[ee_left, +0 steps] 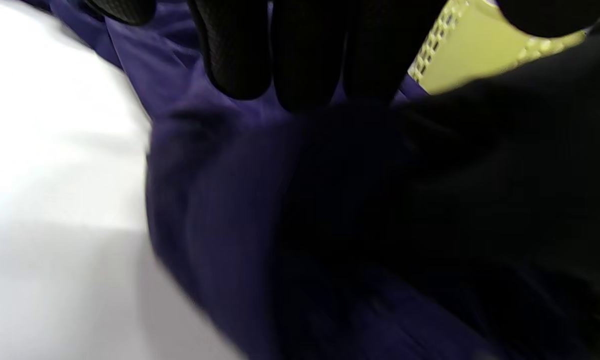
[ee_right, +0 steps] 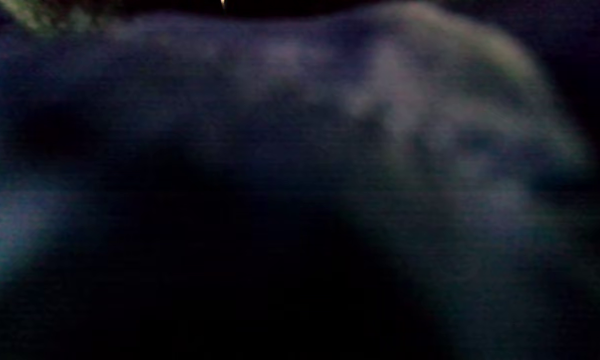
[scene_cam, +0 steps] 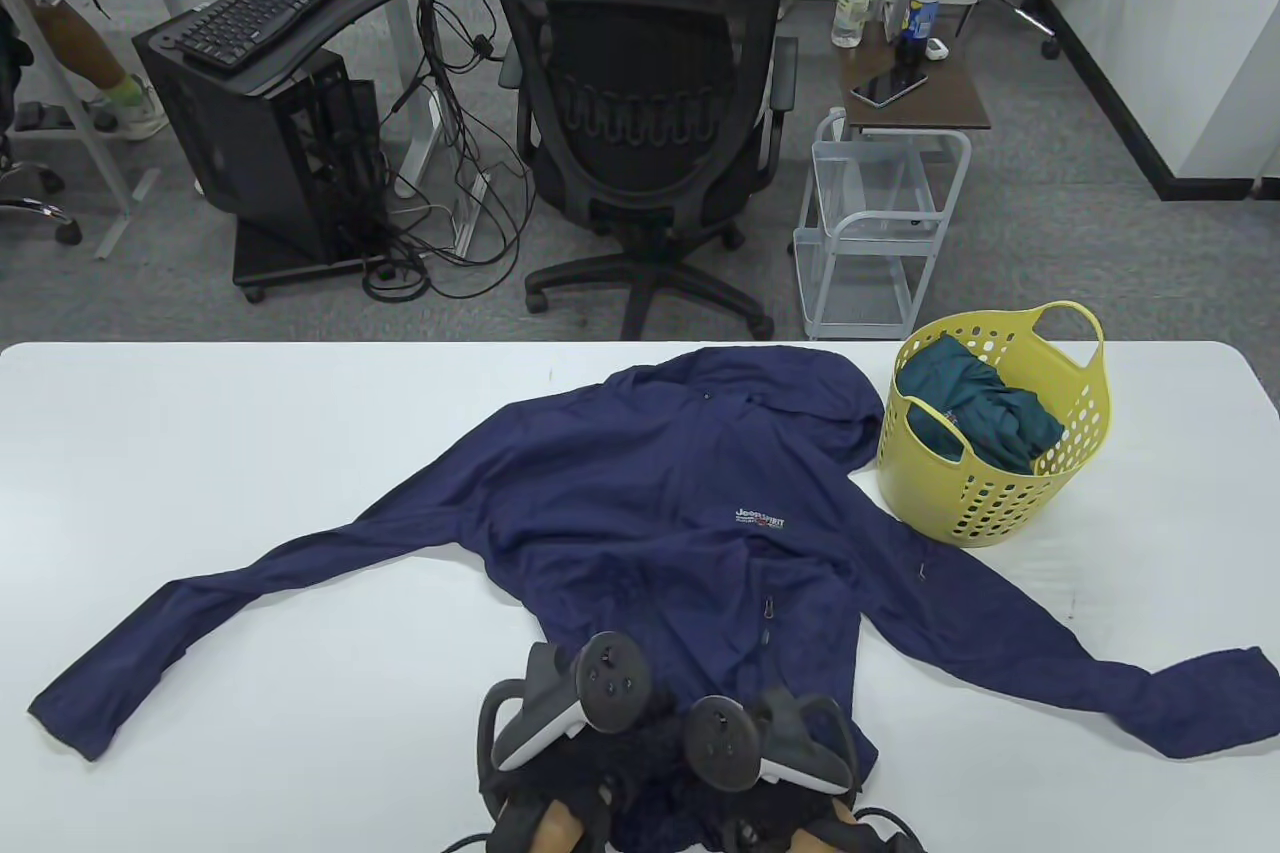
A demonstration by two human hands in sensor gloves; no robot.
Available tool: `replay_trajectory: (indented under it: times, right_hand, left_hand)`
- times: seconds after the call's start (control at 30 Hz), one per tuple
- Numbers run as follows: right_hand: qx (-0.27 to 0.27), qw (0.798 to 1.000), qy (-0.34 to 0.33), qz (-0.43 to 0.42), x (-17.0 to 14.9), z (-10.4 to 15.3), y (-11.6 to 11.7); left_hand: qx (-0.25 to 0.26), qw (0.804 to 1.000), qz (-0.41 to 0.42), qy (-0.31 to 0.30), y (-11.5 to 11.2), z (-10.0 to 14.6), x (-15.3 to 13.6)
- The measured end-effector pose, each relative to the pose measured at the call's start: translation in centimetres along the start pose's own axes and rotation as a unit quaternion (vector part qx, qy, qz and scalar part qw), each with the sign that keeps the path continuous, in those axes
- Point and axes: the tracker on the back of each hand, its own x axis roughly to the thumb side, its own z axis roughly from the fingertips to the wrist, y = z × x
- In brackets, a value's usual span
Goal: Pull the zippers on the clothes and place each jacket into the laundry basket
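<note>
The perforated yellow plastic laundry basket (scene_cam: pixel 1000 483) holds a crumpled teal garment (scene_cam: pixel 975 408), beside the thin navy jacket (scene_cam: pixel 640 533) spread flat on the white table (scene_cam: pixel 200 453), with left hand (scene_cam: pixel 560 753) and right hand (scene_cam: pixel 770 763) at its hem, finger grip indeterminable

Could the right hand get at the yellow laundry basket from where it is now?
Probably yes: the right hand sits at the navy jacket's hem, and only flat fabric lies between it and the yellow laundry basket.
</note>
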Motion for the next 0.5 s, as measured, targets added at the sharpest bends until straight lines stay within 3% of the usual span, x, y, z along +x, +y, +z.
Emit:
replay_trajectory:
  times: [0.2, 0.37, 0.5]
  right_hand:
    - [-0.058, 0.994, 0.041, -0.088, -3.4, 0.8, -1.9]
    - [-0.113, 0.986, 0.048, -0.11, -4.3, 1.8, -3.8]
    - [-0.137, 0.987, 0.069, -0.042, -4.3, 2.2, -4.4]
  left_hand:
    - [-0.014, 0.984, -0.155, 0.089, -1.3, -0.6, 1.4]
    - [0.055, 0.975, -0.151, 0.151, -0.5, -1.1, 0.0]
    - [0.098, 0.975, -0.113, 0.165, 0.9, -0.5, -1.7]
